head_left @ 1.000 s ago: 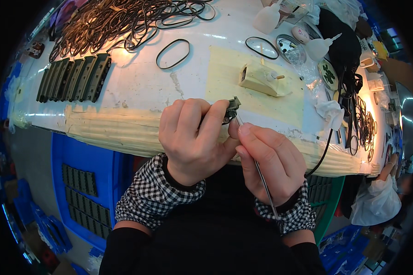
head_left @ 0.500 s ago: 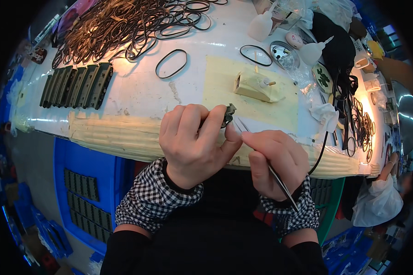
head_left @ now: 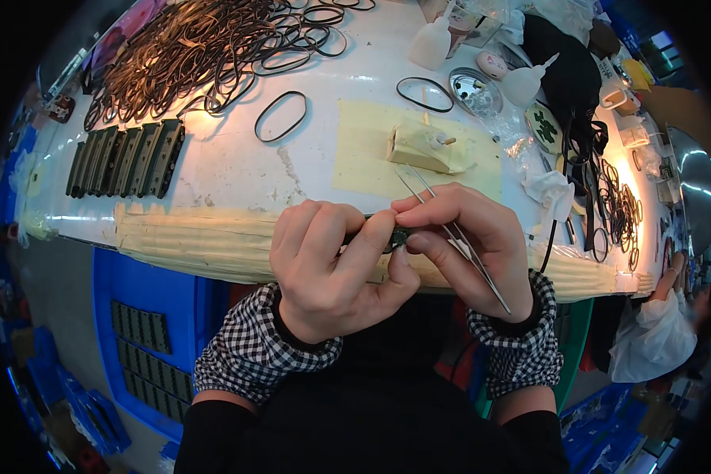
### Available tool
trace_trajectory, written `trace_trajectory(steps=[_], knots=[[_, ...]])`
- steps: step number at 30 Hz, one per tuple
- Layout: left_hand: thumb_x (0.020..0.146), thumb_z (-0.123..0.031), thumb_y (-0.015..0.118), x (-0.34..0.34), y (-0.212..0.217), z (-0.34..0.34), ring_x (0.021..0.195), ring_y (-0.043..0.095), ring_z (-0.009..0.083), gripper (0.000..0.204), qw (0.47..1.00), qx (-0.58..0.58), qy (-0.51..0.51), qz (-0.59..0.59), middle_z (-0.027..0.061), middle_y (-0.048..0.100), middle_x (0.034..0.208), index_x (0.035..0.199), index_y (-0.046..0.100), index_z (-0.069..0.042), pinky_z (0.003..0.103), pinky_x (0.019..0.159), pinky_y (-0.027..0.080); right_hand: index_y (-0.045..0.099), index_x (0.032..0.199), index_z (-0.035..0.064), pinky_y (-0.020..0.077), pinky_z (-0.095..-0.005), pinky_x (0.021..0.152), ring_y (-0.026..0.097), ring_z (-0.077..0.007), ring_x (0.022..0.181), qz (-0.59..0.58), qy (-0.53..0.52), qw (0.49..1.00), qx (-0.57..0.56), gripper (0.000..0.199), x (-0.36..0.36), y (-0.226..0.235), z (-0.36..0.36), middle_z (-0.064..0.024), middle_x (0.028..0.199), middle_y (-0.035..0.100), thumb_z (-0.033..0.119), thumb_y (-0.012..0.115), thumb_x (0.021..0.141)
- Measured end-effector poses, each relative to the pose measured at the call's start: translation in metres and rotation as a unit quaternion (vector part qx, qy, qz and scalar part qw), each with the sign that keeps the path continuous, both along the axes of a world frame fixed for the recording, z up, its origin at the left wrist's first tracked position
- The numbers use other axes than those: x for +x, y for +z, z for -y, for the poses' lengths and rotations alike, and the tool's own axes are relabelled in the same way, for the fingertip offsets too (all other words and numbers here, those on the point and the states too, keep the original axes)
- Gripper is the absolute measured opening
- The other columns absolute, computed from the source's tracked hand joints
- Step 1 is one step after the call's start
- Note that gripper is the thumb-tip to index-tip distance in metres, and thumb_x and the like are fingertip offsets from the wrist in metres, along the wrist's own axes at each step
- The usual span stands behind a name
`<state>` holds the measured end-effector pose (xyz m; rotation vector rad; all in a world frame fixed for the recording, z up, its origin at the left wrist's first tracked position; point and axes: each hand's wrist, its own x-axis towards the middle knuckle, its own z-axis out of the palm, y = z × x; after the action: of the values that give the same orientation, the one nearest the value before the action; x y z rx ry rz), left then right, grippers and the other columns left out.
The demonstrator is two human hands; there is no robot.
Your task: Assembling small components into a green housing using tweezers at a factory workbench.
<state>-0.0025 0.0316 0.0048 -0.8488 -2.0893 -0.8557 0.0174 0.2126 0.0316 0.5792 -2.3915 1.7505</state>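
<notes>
My left hand (head_left: 324, 265) is closed around a small dark green part (head_left: 400, 237), most of it hidden by the fingers. From the other side, the thumb and forefinger of my right hand (head_left: 482, 237) come up against the end of this part. Metal tweezers (head_left: 484, 275) lie across that same right hand, tips apart and pointing away from me. Both hands are above the padded front edge (head_left: 193, 241) of the white table. At the left, several long dark green parts (head_left: 126, 160) stand in a row.
A tape-covered block (head_left: 423, 148) sits on a yellow sheet (head_left: 355, 146) beyond my hands. Loose dark bands (head_left: 280, 116) lie near a large heap of bands (head_left: 189, 55). White squeeze bottles (head_left: 430, 43) and a round metal dish (head_left: 475, 93) are farther right. Below left is a blue bin (head_left: 110, 308).
The tweezers' tips have swung away from the green part. My right thumb and forefinger have come onto the part, while my left hand keeps hold of it.
</notes>
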Motion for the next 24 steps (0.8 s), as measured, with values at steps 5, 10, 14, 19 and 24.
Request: trace_trajectory(steps=[5,10,14,19,24], knots=[[0.06,-0.016,0.069,0.002,-0.001,-0.003,0.062,0.05,0.0211,0.029,1.0,-0.009,0.006,-0.014,0.0045,0.049,0.073,0.087,0.069,-0.003,0.034,0.055,0.04,0.067,0.1,0.0005,0.0531,-0.0274,0.07,0.067,-0.0187,0.08,-0.001,0.017,1.0,0.002,0.017,-0.001,-0.002,-0.004,-0.0111,0.093,0.067,-0.005,0.067,0.084],[0.061,-0.016,0.069,0.0,-0.003,-0.005,0.062,0.05,0.0208,0.029,1.0,-0.014,0.006,-0.003,0.0042,0.049,0.073,0.087,0.068,-0.004,0.034,0.055,0.039,0.066,0.102,0.0009,0.0516,-0.027,0.069,0.065,-0.0184,0.077,0.027,-0.007,1.0,0.006,0.02,0.003,-0.004,-0.002,-0.0107,0.092,0.066,-0.004,0.068,0.083],[0.061,-0.015,0.069,-0.011,0.002,-0.005,0.062,0.049,0.0204,0.028,1.0,-0.028,0.008,0.007,0.0039,0.048,0.073,0.088,0.067,-0.005,0.034,0.056,0.038,0.066,0.106,0.0021,0.0499,-0.0286,0.068,0.063,-0.0219,0.078,-0.034,-0.056,0.995,0.08,0.022,-0.004,0.01,-0.004,-0.0118,0.091,0.065,-0.003,0.067,0.084],[0.059,-0.008,0.067,-0.029,0.012,-0.008,0.065,0.046,0.0211,0.029,0.999,-0.031,0.023,-0.003,0.0045,0.047,0.071,0.088,0.07,-0.003,0.034,0.058,0.039,0.068,0.102,0.0038,0.0473,-0.0327,0.066,0.058,-0.0246,0.075,-0.244,-0.213,0.912,0.251,0.021,-0.033,0.024,-0.025,-0.0096,0.082,0.061,0.002,0.071,0.081],[0.059,-0.01,0.067,-0.037,0.007,-0.012,0.063,0.046,0.0206,0.028,0.999,-0.019,0.026,-0.014,0.0042,0.046,0.071,0.087,0.069,-0.004,0.033,0.057,0.038,0.068,0.092,0.005,0.0453,-0.0349,0.063,0.056,-0.0254,0.074,-0.26,-0.21,0.892,0.305,0.019,-0.044,0.01,-0.029,-0.0079,0.076,0.059,0.007,0.076,0.075]])
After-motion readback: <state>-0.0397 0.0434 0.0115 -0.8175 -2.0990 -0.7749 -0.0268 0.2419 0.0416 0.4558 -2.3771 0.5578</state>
